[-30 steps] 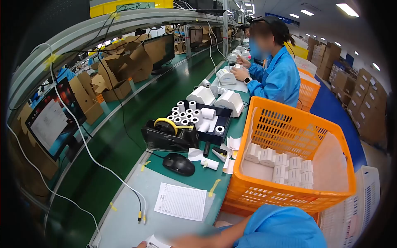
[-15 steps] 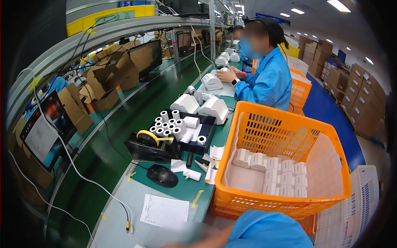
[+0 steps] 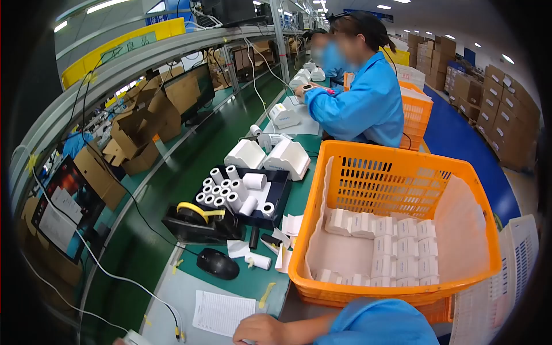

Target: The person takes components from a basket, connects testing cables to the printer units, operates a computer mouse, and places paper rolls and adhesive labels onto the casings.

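Right hand (image 3: 260, 330) curls by the printed form (image 3: 221, 312), can't tell what it grips; left hand (image 3: 119, 342) unreadable; paper rolls (image 3: 255, 181) bunched, likely for easy reach.

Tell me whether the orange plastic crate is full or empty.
Partly full: white plastic units sit in rows inside the crate, but bare pale lining shows on its floor.

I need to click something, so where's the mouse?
In the head view, left of centre, the black mouse lies between the tape dispenser and the printed sheet.
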{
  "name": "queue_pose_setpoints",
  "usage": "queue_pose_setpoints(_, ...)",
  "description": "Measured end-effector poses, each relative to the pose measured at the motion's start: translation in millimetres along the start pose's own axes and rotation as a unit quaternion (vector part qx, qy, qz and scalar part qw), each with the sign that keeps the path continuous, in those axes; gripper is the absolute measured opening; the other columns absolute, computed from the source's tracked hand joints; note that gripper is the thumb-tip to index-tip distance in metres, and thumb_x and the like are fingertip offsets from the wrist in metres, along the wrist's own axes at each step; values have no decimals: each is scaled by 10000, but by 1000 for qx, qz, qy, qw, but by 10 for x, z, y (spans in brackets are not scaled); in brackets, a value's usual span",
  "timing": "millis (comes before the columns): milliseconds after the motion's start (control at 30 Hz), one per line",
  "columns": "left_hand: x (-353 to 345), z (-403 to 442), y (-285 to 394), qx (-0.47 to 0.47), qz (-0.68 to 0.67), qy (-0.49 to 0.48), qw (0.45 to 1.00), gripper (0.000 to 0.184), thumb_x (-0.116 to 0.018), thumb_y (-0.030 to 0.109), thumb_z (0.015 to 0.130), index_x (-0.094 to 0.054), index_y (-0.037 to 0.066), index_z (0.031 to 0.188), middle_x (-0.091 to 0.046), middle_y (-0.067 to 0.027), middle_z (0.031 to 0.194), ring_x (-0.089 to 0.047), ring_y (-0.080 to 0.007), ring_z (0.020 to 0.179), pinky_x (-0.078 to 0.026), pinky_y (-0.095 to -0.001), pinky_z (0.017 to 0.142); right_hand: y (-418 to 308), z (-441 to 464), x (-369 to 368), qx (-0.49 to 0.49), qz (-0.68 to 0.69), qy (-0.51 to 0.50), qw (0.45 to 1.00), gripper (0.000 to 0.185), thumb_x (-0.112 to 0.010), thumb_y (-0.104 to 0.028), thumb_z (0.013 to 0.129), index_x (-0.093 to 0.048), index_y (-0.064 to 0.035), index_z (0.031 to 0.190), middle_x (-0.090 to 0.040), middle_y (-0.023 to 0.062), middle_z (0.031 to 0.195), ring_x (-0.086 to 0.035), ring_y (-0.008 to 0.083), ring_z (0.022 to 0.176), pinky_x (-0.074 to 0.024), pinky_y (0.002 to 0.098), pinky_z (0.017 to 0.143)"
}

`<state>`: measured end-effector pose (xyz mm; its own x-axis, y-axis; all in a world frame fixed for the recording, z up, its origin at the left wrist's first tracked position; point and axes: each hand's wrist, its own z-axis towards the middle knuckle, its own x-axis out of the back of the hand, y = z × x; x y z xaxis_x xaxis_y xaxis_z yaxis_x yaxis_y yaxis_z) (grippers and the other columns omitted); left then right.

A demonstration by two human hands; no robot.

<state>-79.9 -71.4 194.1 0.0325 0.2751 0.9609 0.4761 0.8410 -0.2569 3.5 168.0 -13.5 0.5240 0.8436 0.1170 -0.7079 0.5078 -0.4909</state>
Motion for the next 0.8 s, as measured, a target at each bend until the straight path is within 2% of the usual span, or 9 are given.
queue_pose_setpoints(100,105,414,-236,47,-2,73,996,782,-782,395,600,-476,117,1264,-649,-221,976,-629,-392,887,-510,-445,742,45,-73,25,-43,9,-14,999,75,-646,-9,710,-588,-38,749,-582,106,666,-583,271,564,-468,348,502)
queue_pose_setpoints(200,8,807,-430,84,-3,47,995,729,-788,403,593,-513,133,1212,-660,-209,934,-626,-397,884,-505,-453,732,81,-44,29,-69,33,11,997,60,-637,-13,725,-586,-29,751,-573,112,647,-574,279,543,-464,350,489)
queue_pose_setpoints(333,-236,1260,-585,114,-2,34,993,719,-785,393,602,-510,113,1205,-657,-217,951,-624,-395,904,-503,-457,750,107,-34,66,-97,42,-6,994,42,-633,-22,735,-592,-28,739,-573,114,629,-567,273,522,-452,343,472)
queue_pose_setpoints(467,-452,1671,-763,78,-78,94,989,721,-779,393,616,-503,72,1200,-646,-219,1014,-606,-400,956,-492,-461,790,98,-15,65,-103,37,-23,994,38,-627,-28,741,-594,-25,723,-564,116,608,-560,278,509,-447,344,464)
queue_pose_setpoints(567,-579,1935,-829,92,-87,123,984,743,-781,386,614,-494,69,1221,-640,-222,1046,-605,-398,963,-491,-459,801,112,-46,60,-116,22,-41,992,37,-627,-32,743,-597,-24,723,-562,120,604,-557,280,503,-444,347,460)
queue_pose_setpoints(600,-708,2032,-948,60,-56,130,988,753,-762,368,634,-475,68,1263,-640,-223,1038,-610,-391,960,-494,-444,809,111,-43,56,-114,19,-41,992,36,-627,-32,743,-598,-24,724,-562,120,603,-557,279,502,-444,348,459)
queue_pose_setpoints(700,-884,2262,-1127,79,-6,-22,997,771,-750,326,649,-443,62,1306,-645,-222,1002,-614,-389,946,-500,-432,795,110,-33,66,-119,13,-42,992,29,-623,-31,742,-600,-26,725,-560,120,601,-554,275,497,-443,349,457)
queue_pose_setpoints(733,-765,2182,-1025,77,21,-78,994,743,-646,383,727,-406,55,1349,-612,-215,1106,-588,-372,1033,-482,-429,858,112,-27,62,-126,13,-41,991,27,-621,-29,741,-600,-28,724,-559,119,600,-553,273,495,-443,348,457)
queue_pose_setpoints(800,-1261,2333,-1483,52,-15,84,995,479,-697,319,576,-588,15,929,-609,-217,855,-593,-371,803,-471,-449,707,111,-12,49,-131,13,-38,991,21,-617,-27,737,-601,-32,726,-556,112,595,-548,267,488,-441,344,454)
